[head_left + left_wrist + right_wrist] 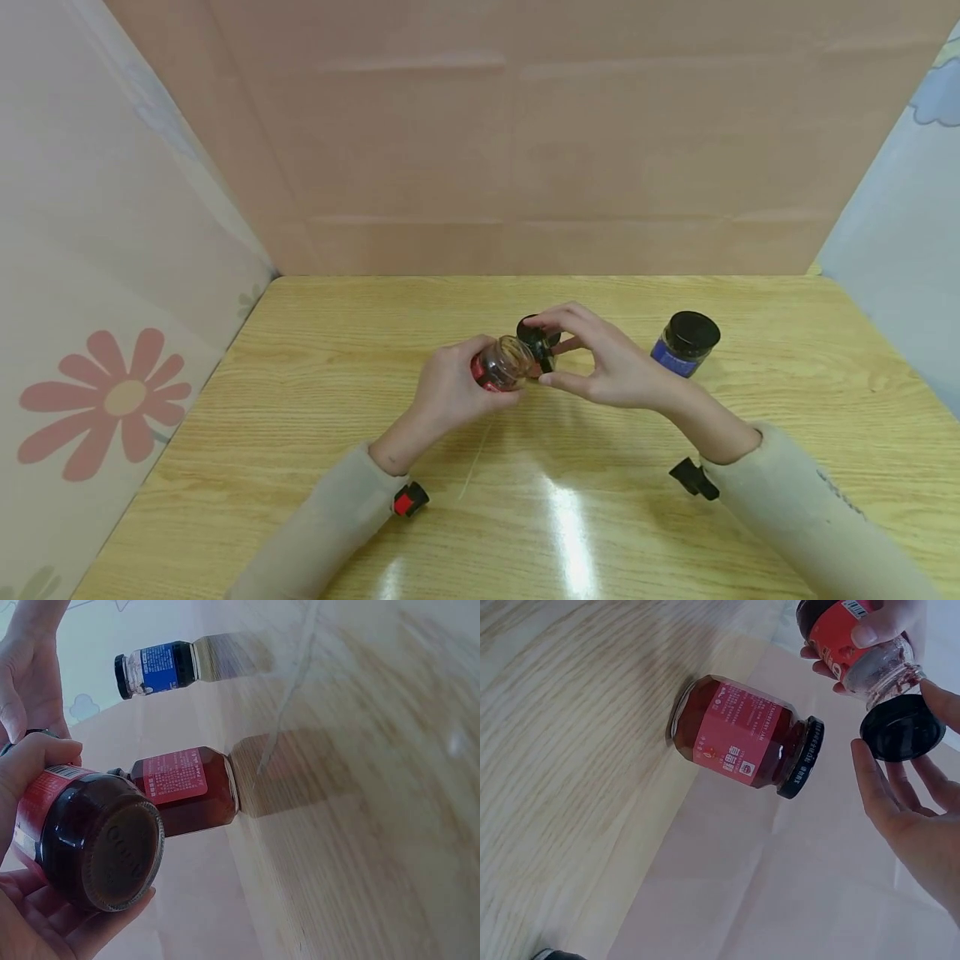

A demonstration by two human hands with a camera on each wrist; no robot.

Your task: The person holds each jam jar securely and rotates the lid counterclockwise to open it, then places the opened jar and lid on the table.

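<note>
My left hand grips a glass jam jar with a red label, fingers curled round its body. The jar is tilted above the table, its mouth toward my right hand, with dark contents in its lower part. Fingertips of my right hand pinch a black screw lid by its rim. That lid sits at the jar's mouth; whether the two touch I cannot tell. Just behind, a second red-labelled strawberry jam jar stands upright on the table, capped in black and partly hidden in the head view.
A blue-labelled jar with a black lid stands to the right, beyond my right forearm. All this is on a wood-grain table, with a pinkish backdrop behind and patterned panels at both sides.
</note>
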